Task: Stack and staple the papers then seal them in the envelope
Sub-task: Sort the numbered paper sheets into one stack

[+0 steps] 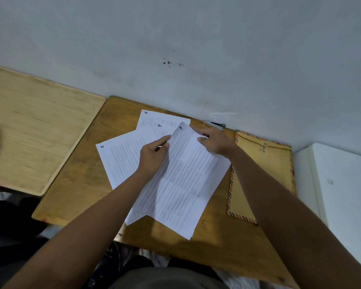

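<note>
**Several sheets fanned out, top page pinched at both upper edges**

Four or so printed papers (133, 155) lie spread in a loose fan at the centre of the frame, on a brown wooden bench (75, 174). Handwritten numbers show at their upper corners, a 5 at the left, a 4 higher up, and what looks like a 3 on the uppermost sheet (188, 176); numbering of that kind suggests the pages are being put in order before stapling.

The left hand (152, 157) has its fingers (165, 140) closed in a pinch on the left edge of the uppermost sheet. The right hand (215, 142) lies over that sheet's upper right corner, thumb and forefinger nipping the edge, the other fingers curled. Holding it at two points keeps the page flat and lets it be squared over the others.

The envelope (265, 163), brown with a striped border and a string clasp, lies just right of the papers, close enough to reach once the stack is made. A small dark object (217, 124) sits by the wall in the upper middle, behind the right hand; it may be the stapler, but it is too hidden to tell. A paler wooden board (35, 130) fills the left side.

Judging by the spread, stacking is at an early stage.
</note>
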